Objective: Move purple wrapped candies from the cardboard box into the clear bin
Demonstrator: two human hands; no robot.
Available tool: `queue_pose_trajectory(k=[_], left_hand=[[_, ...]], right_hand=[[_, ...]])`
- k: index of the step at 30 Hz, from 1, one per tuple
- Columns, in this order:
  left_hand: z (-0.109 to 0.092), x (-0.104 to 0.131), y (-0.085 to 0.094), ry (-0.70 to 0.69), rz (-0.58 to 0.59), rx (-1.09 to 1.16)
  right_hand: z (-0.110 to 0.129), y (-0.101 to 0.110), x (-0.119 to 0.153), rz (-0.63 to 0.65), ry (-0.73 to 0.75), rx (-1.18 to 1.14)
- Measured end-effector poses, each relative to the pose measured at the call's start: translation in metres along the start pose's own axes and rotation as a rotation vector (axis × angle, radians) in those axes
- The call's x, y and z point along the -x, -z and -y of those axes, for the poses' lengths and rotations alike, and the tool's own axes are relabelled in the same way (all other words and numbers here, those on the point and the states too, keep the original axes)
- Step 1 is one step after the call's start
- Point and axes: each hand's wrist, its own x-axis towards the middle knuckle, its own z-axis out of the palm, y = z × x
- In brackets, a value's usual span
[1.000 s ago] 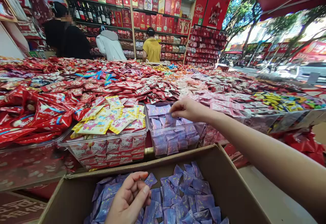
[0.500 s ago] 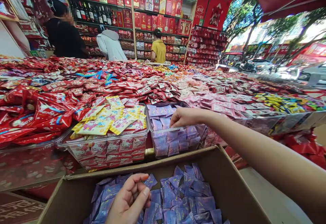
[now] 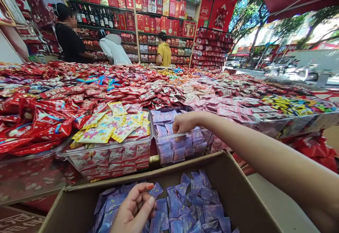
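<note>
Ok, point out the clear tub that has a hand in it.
The tub of purple packets, just right of the yellow-edged packets. The right hand is inside it; no hand is in the other tubs in view.

Carton [image 3: 234, 190]: brown, open-topped, at 6 o'clock. Loose packs [image 3: 212, 211] inside: purple, flat, heaped at mixed angles. Bin [image 3: 162, 138]: clear, upright, at carton's 12 o'clock. Bin packs [image 3: 166, 157]: paler lavender, in rows, layered against front wall.
</note>
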Motion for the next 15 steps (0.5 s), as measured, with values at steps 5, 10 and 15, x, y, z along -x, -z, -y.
queue_pose_trajectory(k=[5, 10, 15], left_hand=[[0.000, 0.000, 0.000, -0.004, 0.013, -0.023], [0.004, -0.002, 0.002, -0.002, 0.021, -0.029], [0.004, -0.002, 0.001, 0.004, 0.007, -0.021]], right_hand=[[-0.004, 0.002, 0.001, -0.008, -0.016, 0.020], [-0.008, -0.001, -0.001, -0.014, 0.007, 0.014], [-0.010, 0.010, 0.010, -0.079, 0.057, -0.030]])
